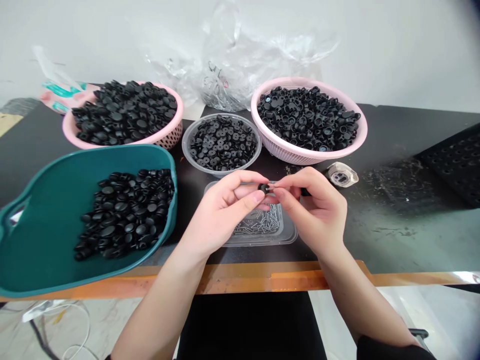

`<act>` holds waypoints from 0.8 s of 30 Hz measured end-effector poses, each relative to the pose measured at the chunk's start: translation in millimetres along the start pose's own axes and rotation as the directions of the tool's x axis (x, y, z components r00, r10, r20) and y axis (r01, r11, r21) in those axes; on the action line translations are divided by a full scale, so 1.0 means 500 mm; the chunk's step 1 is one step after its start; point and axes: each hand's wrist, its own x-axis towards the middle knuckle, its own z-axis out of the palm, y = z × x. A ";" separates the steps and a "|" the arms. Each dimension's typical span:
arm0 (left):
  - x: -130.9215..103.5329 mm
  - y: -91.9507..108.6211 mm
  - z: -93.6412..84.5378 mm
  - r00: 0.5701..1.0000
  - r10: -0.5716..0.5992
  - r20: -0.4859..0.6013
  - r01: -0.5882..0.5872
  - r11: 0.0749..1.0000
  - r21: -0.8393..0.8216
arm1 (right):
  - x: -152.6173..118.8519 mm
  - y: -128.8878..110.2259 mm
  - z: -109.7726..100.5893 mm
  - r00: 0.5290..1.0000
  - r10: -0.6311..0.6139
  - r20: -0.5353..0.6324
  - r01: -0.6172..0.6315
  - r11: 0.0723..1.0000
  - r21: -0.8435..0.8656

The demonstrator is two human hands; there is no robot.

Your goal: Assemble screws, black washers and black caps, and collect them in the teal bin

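Observation:
Between the thumb and fingers of my left hand (225, 210) is a small round black plastic cap (263, 188). My right hand (315, 205) pinches a tiny metal spring (271, 188) against that cap, its coils showing between the two hands. A bit of black plastic (305, 192) shows by the curled fingers of my right hand; whether it is held there I cannot tell. Below both hands stands a clear plastic tray (290, 235) with many small metal springs (258, 222) in it.
Two pink baskets (180, 112) (362, 132) hold black plastic parts. Between them sits a clear tub (184, 145) of black discs. A green basket (41, 225) of black caps stands left. Beyond are plastic bags (240, 65); at right, a white taped object (342, 175) and a black perforated block (455, 162).

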 end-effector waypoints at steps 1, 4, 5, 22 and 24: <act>0.000 0.000 0.000 1.000 0.007 -0.002 -0.007 1.000 0.008 | 0.000 0.000 0.000 1.000 -0.016 -0.003 0.016 1.000 -0.019; -0.001 -0.001 0.000 0.999 0.039 -0.013 -0.038 0.998 0.048 | 0.001 -0.002 -0.001 0.998 -0.065 0.007 0.065 0.995 -0.071; -0.001 -0.002 0.000 0.999 0.051 -0.018 -0.050 0.997 0.065 | 0.001 -0.002 -0.002 0.997 -0.078 0.012 0.078 0.993 -0.085; 0.005 -0.012 -0.009 0.968 0.224 -0.115 -0.174 0.926 0.336 | 0.001 0.011 0.007 0.991 0.124 0.050 -0.128 0.989 0.077; 0.003 -0.011 -0.007 0.968 0.227 -0.109 -0.175 0.918 0.357 | 0.000 0.010 0.006 0.993 0.120 0.023 -0.121 0.991 0.049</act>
